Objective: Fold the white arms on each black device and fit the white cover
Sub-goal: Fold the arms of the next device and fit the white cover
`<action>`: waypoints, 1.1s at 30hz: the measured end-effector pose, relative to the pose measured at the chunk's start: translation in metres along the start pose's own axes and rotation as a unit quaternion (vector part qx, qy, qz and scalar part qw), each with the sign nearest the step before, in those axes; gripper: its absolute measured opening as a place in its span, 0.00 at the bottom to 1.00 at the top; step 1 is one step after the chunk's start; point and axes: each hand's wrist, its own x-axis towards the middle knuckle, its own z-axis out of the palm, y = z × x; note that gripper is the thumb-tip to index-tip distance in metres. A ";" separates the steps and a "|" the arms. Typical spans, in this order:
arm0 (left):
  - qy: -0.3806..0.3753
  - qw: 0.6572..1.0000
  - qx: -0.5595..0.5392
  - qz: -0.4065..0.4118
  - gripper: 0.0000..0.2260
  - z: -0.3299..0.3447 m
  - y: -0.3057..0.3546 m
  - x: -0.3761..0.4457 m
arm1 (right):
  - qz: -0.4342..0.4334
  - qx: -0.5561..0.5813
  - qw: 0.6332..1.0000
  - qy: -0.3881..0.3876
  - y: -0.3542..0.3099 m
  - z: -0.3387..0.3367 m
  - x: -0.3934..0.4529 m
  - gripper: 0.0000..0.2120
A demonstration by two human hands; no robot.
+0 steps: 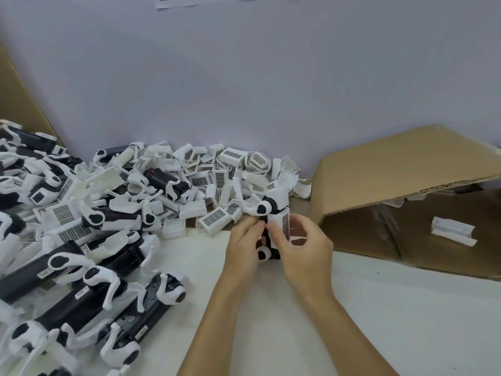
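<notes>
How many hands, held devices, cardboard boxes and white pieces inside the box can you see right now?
Hands: 2, the left hand and the right hand
Held device with its white cover: 1
Cardboard box: 1
White piece inside the box: 1
Total: 5
The loose piles at left are too jumbled to count.

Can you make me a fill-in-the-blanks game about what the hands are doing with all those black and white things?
1. Both hands hold one black device above the ____ table.
2. The right hand presses a white ____ onto the device.
3. The left hand grips the device from the ____ side.
4. One white part lies inside the ____ box.

Missing words: white; cover; left; cardboard
</notes>
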 end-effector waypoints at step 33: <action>0.063 0.990 0.120 0.034 0.16 0.007 -0.003 0.001 | 0.099 0.173 0.979 -0.052 -0.008 0.000 0.003 0.16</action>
